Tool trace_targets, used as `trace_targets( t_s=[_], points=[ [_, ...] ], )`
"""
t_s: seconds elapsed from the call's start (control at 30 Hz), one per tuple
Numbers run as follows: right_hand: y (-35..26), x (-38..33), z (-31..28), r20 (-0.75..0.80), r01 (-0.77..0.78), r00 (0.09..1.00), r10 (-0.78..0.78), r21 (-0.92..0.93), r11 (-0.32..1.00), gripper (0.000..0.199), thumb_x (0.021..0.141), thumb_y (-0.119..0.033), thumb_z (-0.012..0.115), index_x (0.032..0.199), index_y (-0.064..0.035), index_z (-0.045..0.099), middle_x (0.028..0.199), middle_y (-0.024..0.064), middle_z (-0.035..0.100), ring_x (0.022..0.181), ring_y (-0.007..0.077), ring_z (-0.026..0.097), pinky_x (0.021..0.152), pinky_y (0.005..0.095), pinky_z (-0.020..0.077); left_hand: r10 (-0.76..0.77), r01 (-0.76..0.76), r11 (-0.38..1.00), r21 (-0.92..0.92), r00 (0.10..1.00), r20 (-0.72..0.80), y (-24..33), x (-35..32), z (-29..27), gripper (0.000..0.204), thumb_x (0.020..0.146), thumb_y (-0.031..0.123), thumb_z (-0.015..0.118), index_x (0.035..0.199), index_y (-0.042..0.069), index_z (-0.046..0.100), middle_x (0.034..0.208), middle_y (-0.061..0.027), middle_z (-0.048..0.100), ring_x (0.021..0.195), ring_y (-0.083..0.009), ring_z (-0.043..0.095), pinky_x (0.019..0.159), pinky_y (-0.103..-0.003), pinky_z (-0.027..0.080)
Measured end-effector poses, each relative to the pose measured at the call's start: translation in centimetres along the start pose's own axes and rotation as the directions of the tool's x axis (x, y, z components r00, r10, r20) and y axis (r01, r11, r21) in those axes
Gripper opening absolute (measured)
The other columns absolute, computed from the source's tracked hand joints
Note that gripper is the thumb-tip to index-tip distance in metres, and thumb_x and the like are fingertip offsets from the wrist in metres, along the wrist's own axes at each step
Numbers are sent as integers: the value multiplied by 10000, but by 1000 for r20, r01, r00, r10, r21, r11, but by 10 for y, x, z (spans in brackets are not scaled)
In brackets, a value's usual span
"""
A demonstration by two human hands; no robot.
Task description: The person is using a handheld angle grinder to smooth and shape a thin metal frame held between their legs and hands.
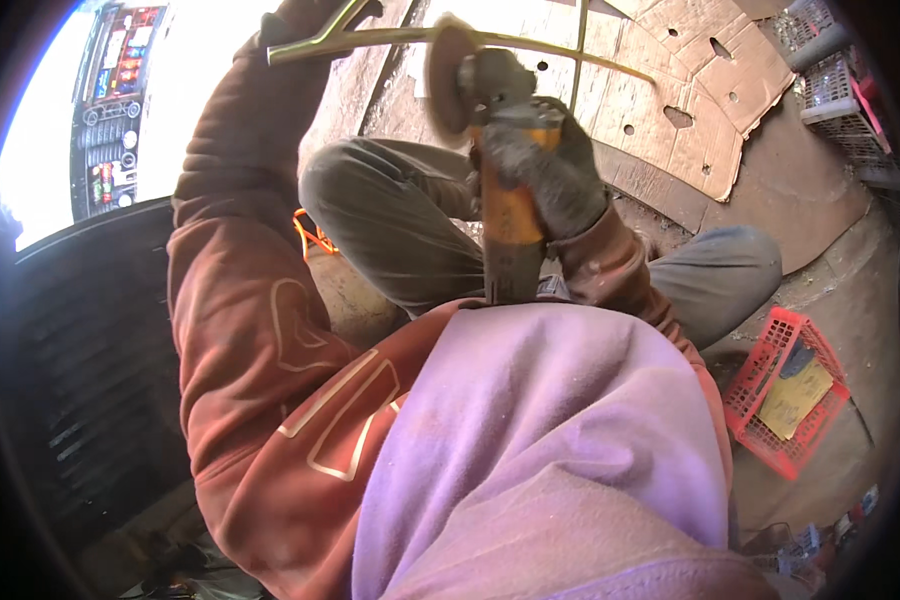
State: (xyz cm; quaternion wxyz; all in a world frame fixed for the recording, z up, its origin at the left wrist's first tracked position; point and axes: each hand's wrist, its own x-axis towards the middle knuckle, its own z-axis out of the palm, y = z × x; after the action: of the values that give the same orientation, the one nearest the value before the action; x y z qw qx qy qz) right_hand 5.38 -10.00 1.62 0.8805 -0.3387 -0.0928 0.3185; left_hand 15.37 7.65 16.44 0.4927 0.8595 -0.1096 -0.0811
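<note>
My right hand [558, 170], in a dirty grey glove, is wrapped around the yellow and grey body of an angle grinder [510, 215]. The grinder's brownish disc [450, 82] stands edge-up against a brass-coloured metal rod piece [370, 38], and blur along its rim suggests spinning. Several thin bars make up this piece, with a branch at its left end and a crossing bar at the right. Up at the top edge, my left hand [315, 16], dark-gloved and partly cut off by the picture, is closed on the left end of the piece.
Cardboard [660, 75] with holes lies on the floor ahead, beyond my bent knees. Dark plastic crates [838, 90] stand at far right. A red basket [738, 395] holding a yellowish packet is near my right side. An orange cord [315, 236] lies by my left knee.
</note>
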Motion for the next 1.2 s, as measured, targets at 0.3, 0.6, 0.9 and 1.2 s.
trace_targets(
  t_s=[0.3, 0.6, 0.9, 1.2],
  points=[
    [-17, 6, -58, -77, -209, 976, 205, -50, 977, 359, 911, -239, 761, 1161, -12, 640, 888, 105, 687, 704, 177, 696, 584, 301, 580, -8, 8, 1000, -3, 999, 46, 10, 8, -1, 522, 933, 140, 598, 1411, -43, 498, 1216, -186, 677, 1054, -236, 650, 897, -339, 551],
    [-8, -4, -38, -42, -225, 974, 222, -127, 966, 366, 934, -153, 738, 1249, -34, 595, 1028, 106, 696, 813, 181, 699, 656, 289, 590, 8, -4, 999, -42, 995, 99, 6, 16, 1, 553, 919, 121, 617, 1431, -46, 489, 1242, -188, 674, 1089, -238, 651, 925, -341, 551],
    [-38, -16, 3, -35, -235, 972, 233, -205, 950, 322, 911, -56, 730, 1205, -35, 602, 1046, 116, 703, 851, 190, 705, 697, 307, 598, 18, -13, 999, -47, 993, 113, 13, 9, -3, 586, 906, 101, 635, 1450, -49, 480, 1268, -191, 672, 1123, -240, 651, 953, -344, 552],
    [-23, -15, -49, 54, -151, 986, 155, -79, 985, 359, 913, -198, 763, 1194, -40, 605, 1001, 92, 700, 849, 168, 703, 721, 299, 594, 45, -36, 997, -69, 991, 125, 11, 13, 3, 620, 892, 81, 653, 1469, -52, 471, 1295, -193, 670, 1157, -243, 652, 981, -346, 552]
  ],
)
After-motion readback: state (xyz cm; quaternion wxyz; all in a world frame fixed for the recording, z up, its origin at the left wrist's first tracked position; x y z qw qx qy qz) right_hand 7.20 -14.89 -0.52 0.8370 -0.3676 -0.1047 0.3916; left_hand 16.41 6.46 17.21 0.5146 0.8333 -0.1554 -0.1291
